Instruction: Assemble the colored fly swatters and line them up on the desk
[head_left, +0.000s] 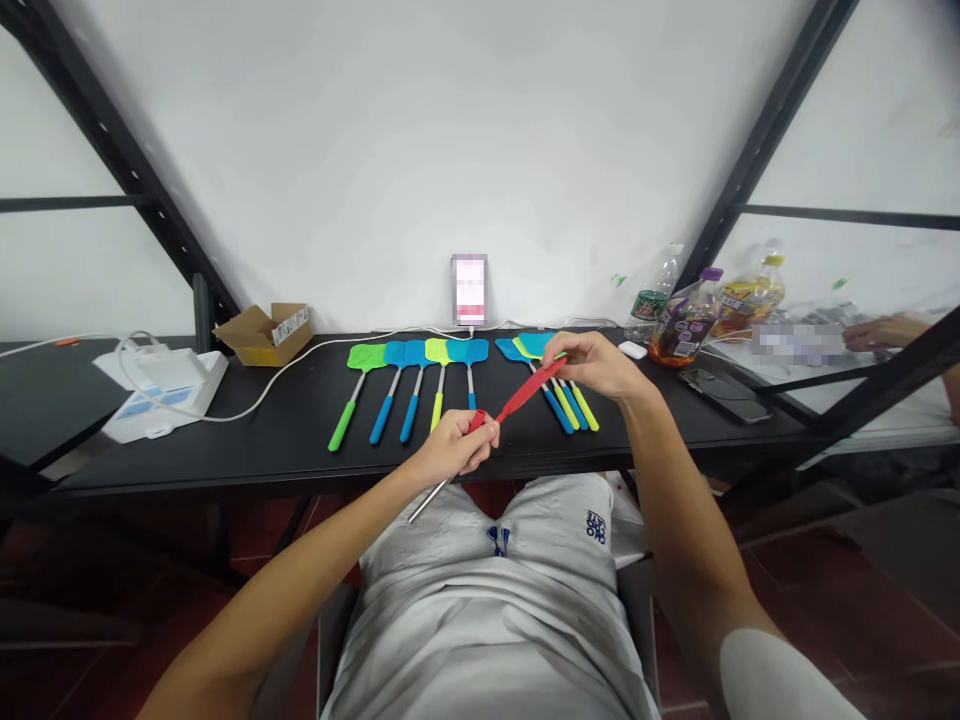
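- The left hand is closed around the red handle of a red fly swatter, with the fingers wrapped fully round it.
- The right hand is nearly closed, and the swatter's red head is pinched between its thumb and fingers.
- The red fly swatter is held tilted across the space between the two hands, above the table edge. Its metal shaft is seen projecting down and out beyond the left hand.
- A group of blue, green and lime fly swatters is laid just beyond the right hand, with the heads overlapping.
- A second row of fly swatters is laid side by side beyond the left hand, on a black table.
- Plastic bottles and a dark smartphone are placed well to the right of the right hand.
- A cardboard box and a white cabled device are placed well to the left of the left hand.
- A co-worker's hand is seen at the far right, well apart from both hands.
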